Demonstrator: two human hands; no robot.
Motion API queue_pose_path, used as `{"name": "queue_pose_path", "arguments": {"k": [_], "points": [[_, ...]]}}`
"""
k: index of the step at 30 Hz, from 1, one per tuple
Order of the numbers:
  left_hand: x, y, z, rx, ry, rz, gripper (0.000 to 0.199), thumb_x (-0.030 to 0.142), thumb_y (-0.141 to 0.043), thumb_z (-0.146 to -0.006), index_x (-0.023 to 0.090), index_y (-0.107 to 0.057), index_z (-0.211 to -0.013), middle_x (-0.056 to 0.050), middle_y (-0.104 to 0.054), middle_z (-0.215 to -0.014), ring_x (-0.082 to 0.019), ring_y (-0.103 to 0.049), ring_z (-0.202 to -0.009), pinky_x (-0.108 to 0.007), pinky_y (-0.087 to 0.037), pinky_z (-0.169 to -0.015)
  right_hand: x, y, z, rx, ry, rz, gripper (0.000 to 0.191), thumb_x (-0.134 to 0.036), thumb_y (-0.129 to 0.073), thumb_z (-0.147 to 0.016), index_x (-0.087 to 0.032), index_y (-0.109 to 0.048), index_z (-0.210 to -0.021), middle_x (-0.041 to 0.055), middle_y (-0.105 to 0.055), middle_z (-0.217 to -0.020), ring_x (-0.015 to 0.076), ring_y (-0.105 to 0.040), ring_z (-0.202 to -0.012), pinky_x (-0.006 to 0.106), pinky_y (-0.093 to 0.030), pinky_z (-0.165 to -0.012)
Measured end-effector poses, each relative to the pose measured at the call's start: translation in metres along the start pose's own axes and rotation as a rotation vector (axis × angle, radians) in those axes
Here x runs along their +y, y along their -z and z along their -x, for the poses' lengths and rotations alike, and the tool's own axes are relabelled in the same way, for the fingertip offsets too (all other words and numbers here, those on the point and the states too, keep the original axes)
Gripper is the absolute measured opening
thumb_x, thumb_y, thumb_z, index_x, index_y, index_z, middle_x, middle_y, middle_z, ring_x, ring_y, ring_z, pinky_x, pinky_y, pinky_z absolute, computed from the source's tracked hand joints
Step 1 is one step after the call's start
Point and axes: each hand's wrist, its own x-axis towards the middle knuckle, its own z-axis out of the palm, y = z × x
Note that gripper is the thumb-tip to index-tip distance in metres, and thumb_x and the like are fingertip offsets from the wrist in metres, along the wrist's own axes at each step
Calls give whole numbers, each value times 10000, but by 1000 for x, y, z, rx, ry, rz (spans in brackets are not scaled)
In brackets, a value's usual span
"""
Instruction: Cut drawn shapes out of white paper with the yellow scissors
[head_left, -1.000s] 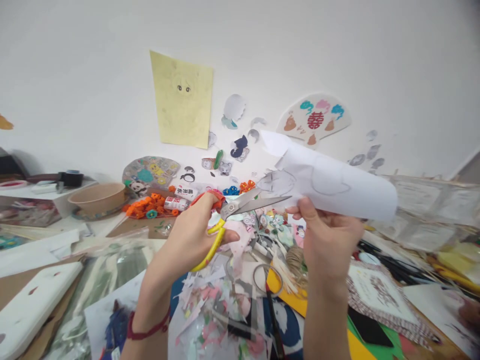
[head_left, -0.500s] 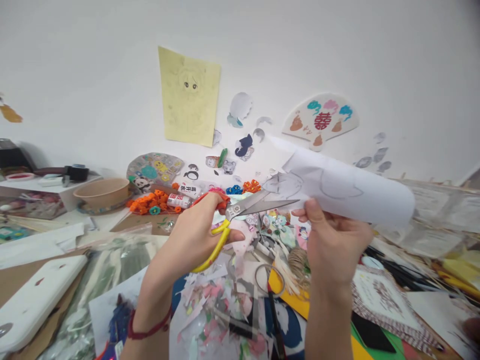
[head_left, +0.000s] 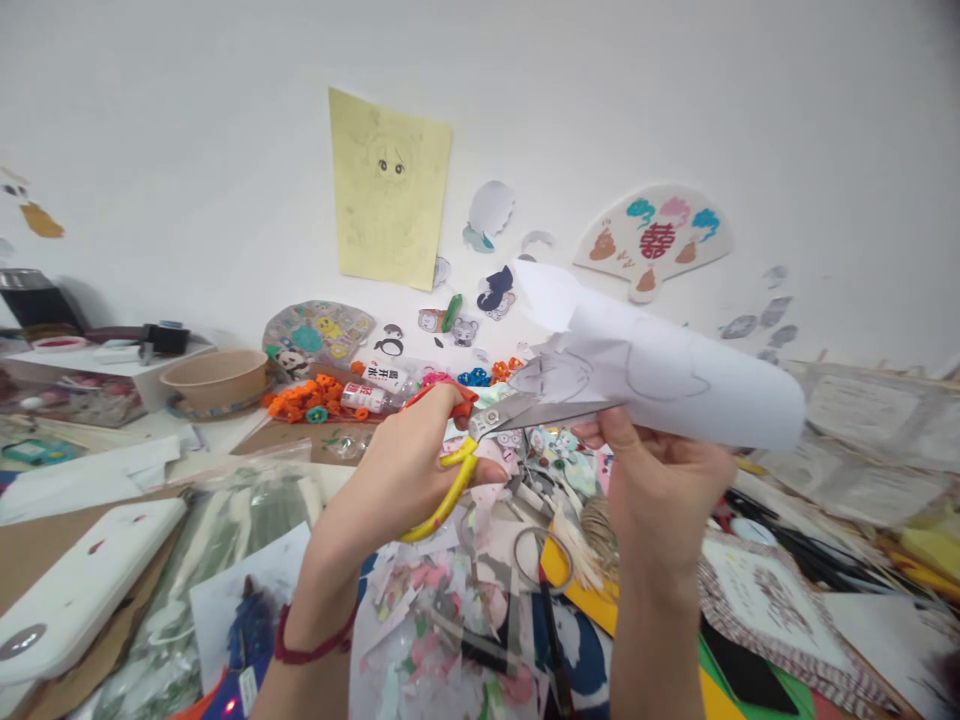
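Observation:
My left hand (head_left: 412, 450) grips a pair of scissors (head_left: 491, 418) by its red and yellow handles. The blades point right and lie at the lower edge of a white sheet of paper (head_left: 675, 375), one blade passing in front of it. Pencil lines of a drawing show on the paper, which curls over into a loose roll on the right. My right hand (head_left: 664, 470) pinches the paper from below, thumb in front, close to the blade tips. A dark red bracelet (head_left: 315, 645) circles my left wrist.
Paper scraps (head_left: 442, 620) pile up below my hands, near a roll of tape (head_left: 544, 558) and twine (head_left: 598, 522). A tan bowl (head_left: 215, 380) and orange flowers (head_left: 307, 398) stand behind left. A white case (head_left: 90, 585) lies at left. A yellow drawing (head_left: 390, 190) hangs on the wall.
The scissors have moved slightly right and down, their blades closer together and overlapping the paper more. The paper has shifted a little left, its upper left corner standing out more. The view has turned slightly.

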Motion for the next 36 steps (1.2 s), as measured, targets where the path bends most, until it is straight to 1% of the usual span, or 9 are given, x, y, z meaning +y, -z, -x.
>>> {"name": "queue_pose_path", "arguments": {"k": [2,6,10,13,17,21,26,30,36], "points": [[0,0,0,-1,1,2,371,474,-649,-789,221,-481,-1001,-29,-617,-987,-220,-556,-822,-311,-371,-685,2,-1,0,1,14,-17,182,-241,-848,-662,-152,-688,-671,11,-705,-595,174,-666,-518,280,-524,-447],[1,1,1,-2,4,-2,362,472,-656,-789,221,-476,-977,-19,-608,-956,-210,-546,-799,-301,-355,-665,1,-2,2,-10,-7,2,198,-241,-845,-665,-155,-670,-635,26,-719,-612,180,-677,-541,274,-524,-448],[1,1,1,-4,1,3,367,471,-672,-777,221,-473,-958,-18,-605,-939,-209,-544,-788,-295,-343,-652,-2,-5,4,-8,-14,23,191,-238,-838,-671,-159,-669,-632,23,-709,-575,185,-676,-534,279,-537,-459],[0,0,2,-1,-6,7,347,464,-655,-792,223,-473,-962,-22,-611,-943,-211,-547,-787,-296,-343,-652,-3,-7,4,-5,9,6,191,-236,-823,-689,-158,-663,-621,19,-705,-574,180,-673,-521,273,-529,-448],[-1,-1,1,12,-29,16,321,432,-648,-806,223,-482,-984,-22,-621,-939,-207,-549,-785,-300,-357,-663,-3,-9,4,9,10,2,183,-272,-801,-723,-157,-670,-669,18,-707,-588,176,-670,-508,279,-535,-456],[-2,-2,1,14,-42,29,287,415,-625,-825,223,-489,-990,-21,-631,-920,-202,-551,-775,-303,-374,-674,-5,-9,5,34,-2,2,200,-283,-824,-693,-149,-675,-695,33,-722,-623,177,-669,-516,284,-543,-459],[-2,-2,0,5,-33,19,287,445,-601,-835,222,-484,-972,-22,-632,-906,-205,-554,-773,-305,-377,-678,-5,-9,5,25,8,-2,184,-233,-835,-678,-155,-672,-640,15,-695,-552,184,-684,-563,276,-552,-503],[-1,-2,-1,9,-32,0,307,467,-585,-843,223,-485,-999,-25,-627,-897,-209,-559,-769,-304,-382,-672,-3,-9,5,47,11,-14,172,-221,-844,-661,-154,-686,-672,21,-726,-624,171,-671,-553,284,-559,-519],[-2,-2,-1,20,-45,-21,345,489,-585,-844,220,-484,-1035,-35,-624,-894,-214,-561,-767,-301,-381,-663,-4,-7,5,42,1,5,211,-241,-855,-649,-157,-662,-653,32,-741,-663,174,-674,-545,278,-549,-486]]}}
